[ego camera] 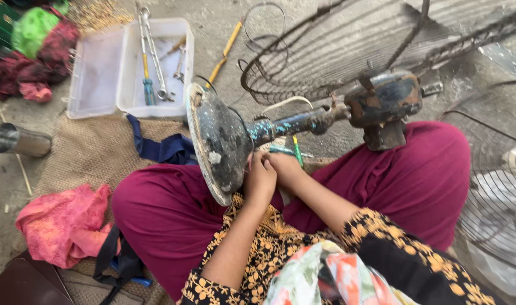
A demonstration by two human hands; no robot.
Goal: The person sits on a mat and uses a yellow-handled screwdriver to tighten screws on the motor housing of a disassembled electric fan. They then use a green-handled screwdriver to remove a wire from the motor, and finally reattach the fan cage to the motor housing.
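Both of my hands are bunched together at the foot of the old fan stand lying across my lap: my left hand (259,179) curls narrow against the underside of the round, paint-flecked base (217,141), and my right hand (286,169) presses in just beside it, fingers closed on something small that I cannot make out from here. Just above my knuckles the rusty stem (294,123) runs out to the motor housing (385,104), which rests on my right knee. That heavy end looks to me like the risk: if I push or twist hard, it could roll off my leg and wrench the base edge against my fingers. A green screwdriver (297,149) lies just past my right hand, easy to knock away. Beyond it the wire fan guard (337,51) could snag a sleeve, and the open plastic toolbox (99,68) of spanners sits well beyond my left hand, an awkward stretch while balancing this.
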